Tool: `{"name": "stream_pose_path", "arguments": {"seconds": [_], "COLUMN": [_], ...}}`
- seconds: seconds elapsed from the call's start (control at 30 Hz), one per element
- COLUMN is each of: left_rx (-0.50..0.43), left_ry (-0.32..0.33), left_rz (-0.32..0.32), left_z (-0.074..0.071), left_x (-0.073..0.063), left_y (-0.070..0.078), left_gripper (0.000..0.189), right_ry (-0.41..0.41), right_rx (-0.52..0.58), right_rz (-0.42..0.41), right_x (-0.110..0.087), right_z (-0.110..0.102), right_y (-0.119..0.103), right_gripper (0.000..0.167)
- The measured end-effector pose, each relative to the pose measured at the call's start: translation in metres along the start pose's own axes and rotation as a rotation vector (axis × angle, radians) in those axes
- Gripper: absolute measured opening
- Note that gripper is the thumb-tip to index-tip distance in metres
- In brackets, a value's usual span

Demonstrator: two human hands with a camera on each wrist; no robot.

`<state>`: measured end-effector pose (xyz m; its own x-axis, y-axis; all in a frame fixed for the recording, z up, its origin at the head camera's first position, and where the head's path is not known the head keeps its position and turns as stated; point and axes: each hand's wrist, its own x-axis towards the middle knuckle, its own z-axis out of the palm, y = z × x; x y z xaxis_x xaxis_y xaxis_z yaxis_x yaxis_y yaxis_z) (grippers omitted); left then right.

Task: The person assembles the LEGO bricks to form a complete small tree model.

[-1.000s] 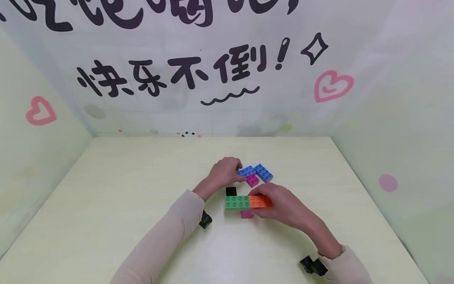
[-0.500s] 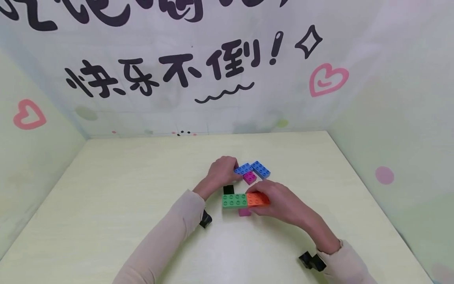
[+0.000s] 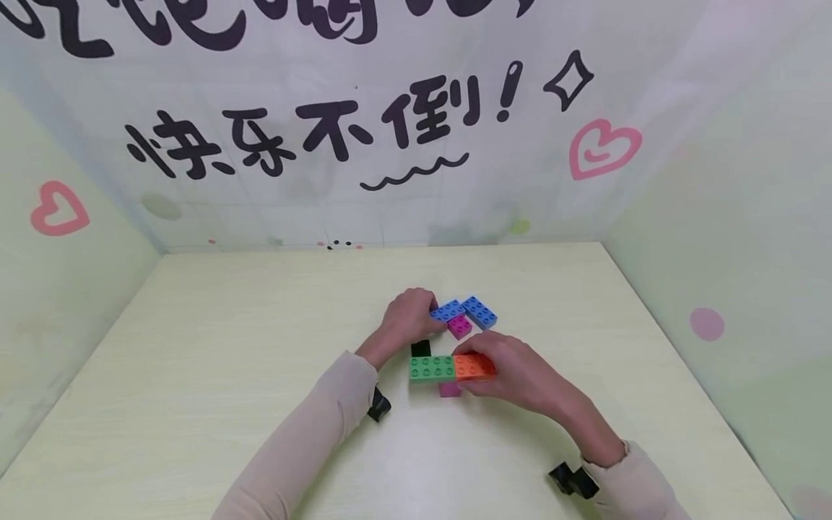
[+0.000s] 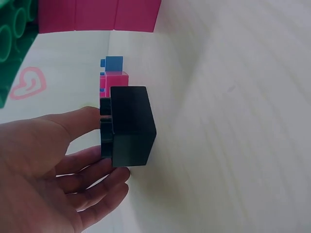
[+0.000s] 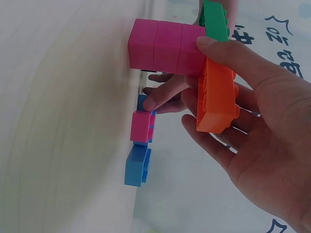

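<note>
My left hand pinches the left end of a blue toy building brick lying on the table; its fingertips are partly hidden. My right hand grips an orange brick, its thumb at the joint with a stack of several pink bricks. A green brick lies end to end with the orange one, both on top of the pink stack like a crossbar. Just in front of my left hand is a black brick. A small pink brick touches the held blue brick.
A second blue brick lies at the right of the blue and pink ones. The pale table meets a printed back wall and side walls. Black wrist camera mounts stick out by both sleeves.
The head view has shifted slightly. Both hands and the bricks stay in nearly the same places relative to one another.
</note>
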<state>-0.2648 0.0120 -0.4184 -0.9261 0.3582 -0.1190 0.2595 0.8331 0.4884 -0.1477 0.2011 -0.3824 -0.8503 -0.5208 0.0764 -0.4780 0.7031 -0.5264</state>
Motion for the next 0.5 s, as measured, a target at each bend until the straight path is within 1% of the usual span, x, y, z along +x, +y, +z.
{"name": "stream_pose_path", "arguments": {"seconds": [0.13, 0.23, 0.33, 0.5], "left_rx": [-0.017, -0.034, -0.058, -0.080], "left_ry": [0.021, 0.047, 0.077, 0.115], "left_rz": [-0.004, 0.010, 0.045, 0.102], "left_z": [-0.001, -0.006, -0.016, -0.039], "left_x": [-0.003, -0.007, -0.014, -0.030], "left_y": [-0.004, -0.007, -0.007, 0.000], "left_gripper": [0.035, 0.036, 0.036, 0.035], "right_ry": [-0.001, -0.004, -0.007, -0.002], "right_rx": [-0.008, -0.015, -0.021, -0.027], "right_rz": [0.000, -0.004, -0.006, 0.003], "right_x": [0.001, 0.001, 0.001, 0.001], "right_z": [0.001, 0.002, 0.003, 0.003], "right_y": [0.000, 0.000, 0.000, 0.001], "right_gripper": [0.039, 0.039, 0.040, 0.042]}}
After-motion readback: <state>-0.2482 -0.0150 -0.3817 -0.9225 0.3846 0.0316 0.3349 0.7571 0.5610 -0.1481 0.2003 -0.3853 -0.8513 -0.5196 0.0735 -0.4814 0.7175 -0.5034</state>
